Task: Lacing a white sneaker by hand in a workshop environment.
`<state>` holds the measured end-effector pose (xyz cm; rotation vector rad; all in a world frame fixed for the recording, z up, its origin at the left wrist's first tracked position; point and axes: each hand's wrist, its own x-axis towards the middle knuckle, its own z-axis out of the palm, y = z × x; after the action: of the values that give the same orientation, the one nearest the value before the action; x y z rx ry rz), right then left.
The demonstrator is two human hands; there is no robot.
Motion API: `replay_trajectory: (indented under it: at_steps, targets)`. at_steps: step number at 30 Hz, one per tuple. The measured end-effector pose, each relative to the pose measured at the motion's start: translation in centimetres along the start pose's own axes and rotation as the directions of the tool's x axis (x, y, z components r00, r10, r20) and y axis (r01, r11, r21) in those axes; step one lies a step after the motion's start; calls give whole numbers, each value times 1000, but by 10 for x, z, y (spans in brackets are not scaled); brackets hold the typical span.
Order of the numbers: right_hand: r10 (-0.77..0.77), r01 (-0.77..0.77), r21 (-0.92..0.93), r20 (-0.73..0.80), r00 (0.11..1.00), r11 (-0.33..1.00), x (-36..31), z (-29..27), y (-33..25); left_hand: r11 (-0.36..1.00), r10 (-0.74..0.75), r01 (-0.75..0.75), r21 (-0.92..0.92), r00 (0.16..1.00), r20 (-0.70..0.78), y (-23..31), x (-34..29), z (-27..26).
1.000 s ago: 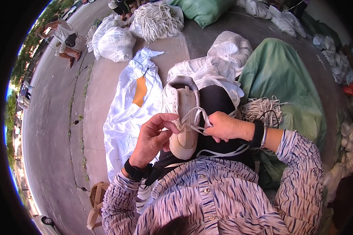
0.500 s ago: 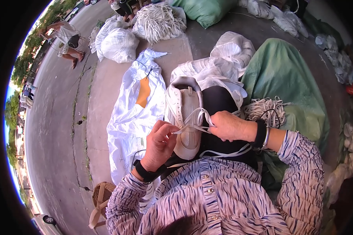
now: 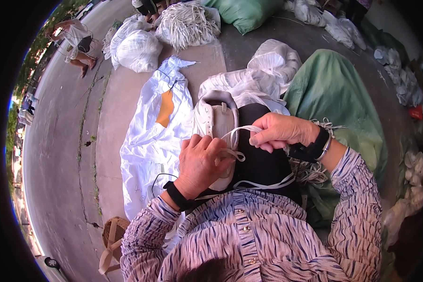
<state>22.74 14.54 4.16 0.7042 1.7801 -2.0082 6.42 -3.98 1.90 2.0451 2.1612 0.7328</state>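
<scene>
A pale sneaker lies across my dark-trousered lap, its heel opening facing away from me. My left hand is over the front of the shoe, fingers curled and closed around the white shoelace, with a small loop showing beside the thumb. To the right of the shoe, my right hand pinches the other stretch of lace and holds it taut. The toe and lower eyelets are mostly hidden under my left hand. Another loose lace lies across my lap.
A white plastic sack spreads on the ground at left. White bags lie beyond the shoe, and a large green sack stands right, near a bundle of laces. A straw hat sits lower left. A person walks at far left.
My right hand has moved up and right, drawing the lace out. My left hand has moved right over the shoe's front, covering it. The lace loops have become smaller.
</scene>
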Motion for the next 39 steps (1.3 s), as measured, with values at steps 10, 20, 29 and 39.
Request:
replay_trajectory:
  at_steps: [10, 20, 29, 39]
  targets:
    - [-424, 635, 401, -499, 756, 661, 42, -36, -83, 999, 40, -41, 13, 998, 47, -3, 5, 5]
    - [-468, 257, -729, -97, 878, 634, 36, 26, -28, 954, -113, 89, -285, 991, -70, -15, -16, 12]
    - [-641, 175, -877, -178, 747, 447, 44, 63, 26, 948, -58, 32, -318, 996, -73, -27, -15, 5]
    - [-617, 304, -742, -183, 765, 597, 37, 53, 32, 983, 180, -183, 27, 979, 100, -13, 10, -5]
